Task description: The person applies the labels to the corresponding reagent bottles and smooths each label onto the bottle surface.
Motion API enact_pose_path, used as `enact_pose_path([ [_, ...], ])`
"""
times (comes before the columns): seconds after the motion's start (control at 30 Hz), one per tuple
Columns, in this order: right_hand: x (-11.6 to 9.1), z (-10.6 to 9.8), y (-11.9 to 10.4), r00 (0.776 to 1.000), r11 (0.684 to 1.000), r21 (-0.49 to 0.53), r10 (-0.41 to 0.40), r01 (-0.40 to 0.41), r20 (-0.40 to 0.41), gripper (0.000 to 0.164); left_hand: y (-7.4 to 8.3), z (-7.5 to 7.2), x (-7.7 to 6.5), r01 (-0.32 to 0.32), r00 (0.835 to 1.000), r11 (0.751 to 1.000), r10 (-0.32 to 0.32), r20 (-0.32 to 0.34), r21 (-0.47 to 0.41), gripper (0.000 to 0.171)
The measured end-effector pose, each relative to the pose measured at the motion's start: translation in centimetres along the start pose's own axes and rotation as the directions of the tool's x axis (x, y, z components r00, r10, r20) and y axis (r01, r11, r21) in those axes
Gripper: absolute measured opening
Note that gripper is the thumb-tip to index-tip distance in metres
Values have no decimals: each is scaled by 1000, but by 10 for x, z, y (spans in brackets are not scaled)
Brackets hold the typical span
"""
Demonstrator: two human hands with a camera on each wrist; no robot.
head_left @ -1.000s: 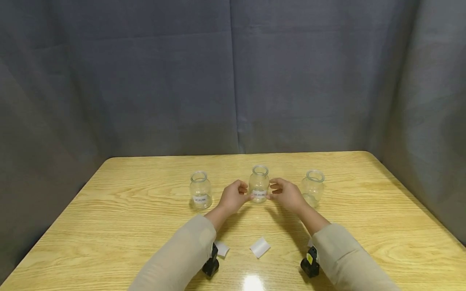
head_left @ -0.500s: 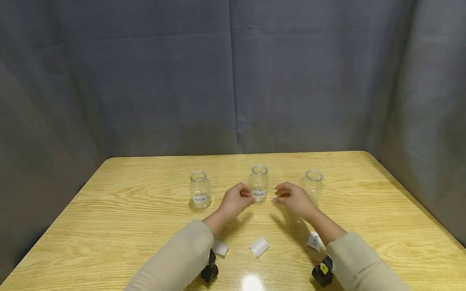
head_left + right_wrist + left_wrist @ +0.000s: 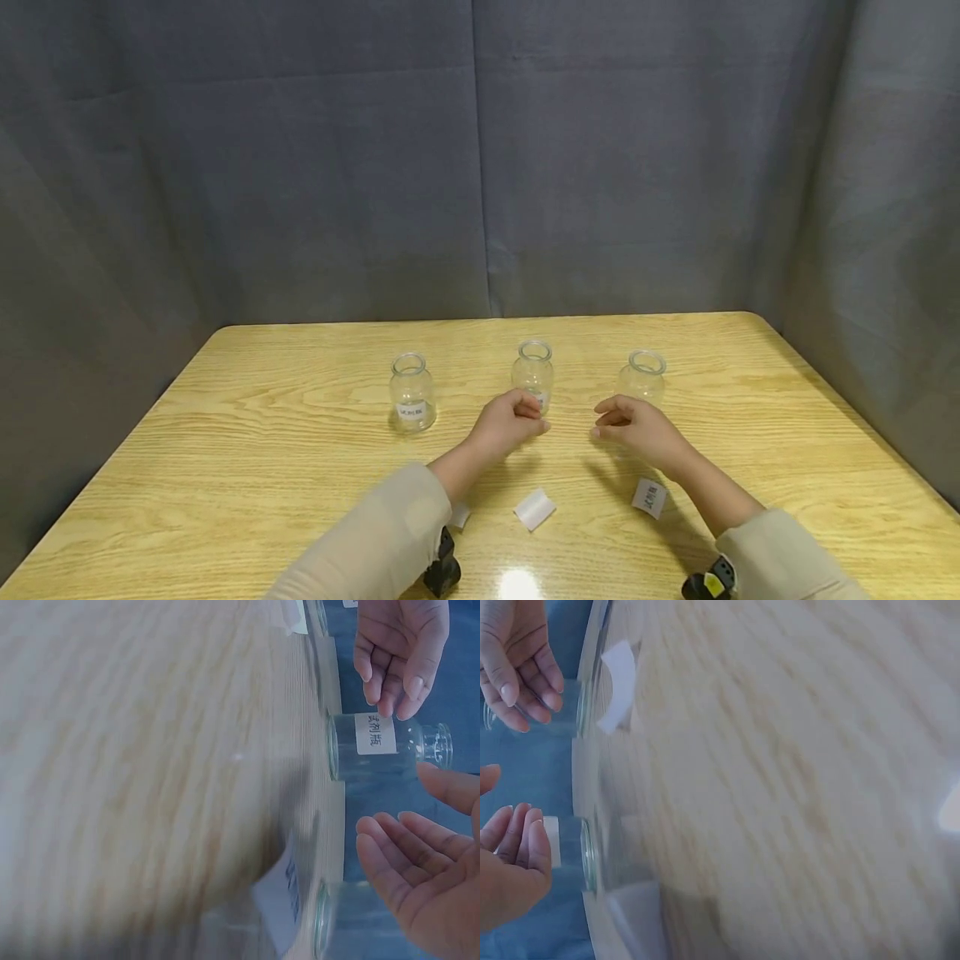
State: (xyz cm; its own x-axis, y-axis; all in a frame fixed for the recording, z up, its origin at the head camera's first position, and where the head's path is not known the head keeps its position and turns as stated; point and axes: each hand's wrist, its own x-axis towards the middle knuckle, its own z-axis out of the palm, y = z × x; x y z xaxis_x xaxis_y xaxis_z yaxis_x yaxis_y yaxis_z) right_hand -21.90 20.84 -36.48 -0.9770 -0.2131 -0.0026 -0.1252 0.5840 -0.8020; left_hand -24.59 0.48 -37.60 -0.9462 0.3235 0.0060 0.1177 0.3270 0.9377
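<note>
Three clear glass jars stand upright in a row. The middle jar (image 3: pixel 534 371) carries a white printed label (image 3: pixel 375 733) low on its side. My left hand (image 3: pixel 510 423) is in front of that jar, overlapping its label in the head view, with fingers loosely bent and nothing in them. To the right, my right hand (image 3: pixel 637 429) hangs above the wood, in front of the right jar (image 3: pixel 642 379) and hiding its lower part. Its fingers are relaxed, thumb apart, holding nothing. The left jar (image 3: pixel 412 392) also bears a label.
On the wooden table (image 3: pixel 300 500) lie a blank curled paper piece (image 3: pixel 535 509), a printed label (image 3: pixel 649 497) on the right, and another paper piece (image 3: pixel 459 517) partly behind the left sleeve. A grey curtain (image 3: pixel 337 167) hangs behind the table.
Both hands have drawn off the middle jar toward the person, the right one also moving rightward. The printed label on the table at right has come into full view. The jars stay put.
</note>
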Motion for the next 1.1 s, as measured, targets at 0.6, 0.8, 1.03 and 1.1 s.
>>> enact_pose_path([
  [0.6, -36, -23, 14, 996, 999, -6, 37, -36, 83, 39, 12, 27, -14, -1, 977, 999, 10, 213, -41, 24],
  [0.8, -46, -33, 21, 991, 999, -24, 32, -30, 128, 33, 15, 40, -18, 16, 972, 1000, -9, 234, -26, 22],
  [1.03, -51, -37, 29, 984, 999, -36, 31, -25, 173, 37, 20, 53, -19, 19, 965, 1000, -24, 260, 21, 20],
  [1.1, -51, -36, 31, 983, 999, -36, 42, -36, 180, 37, 21, 55, -20, 26, 961, 999, -36, 275, 42, 20],
])
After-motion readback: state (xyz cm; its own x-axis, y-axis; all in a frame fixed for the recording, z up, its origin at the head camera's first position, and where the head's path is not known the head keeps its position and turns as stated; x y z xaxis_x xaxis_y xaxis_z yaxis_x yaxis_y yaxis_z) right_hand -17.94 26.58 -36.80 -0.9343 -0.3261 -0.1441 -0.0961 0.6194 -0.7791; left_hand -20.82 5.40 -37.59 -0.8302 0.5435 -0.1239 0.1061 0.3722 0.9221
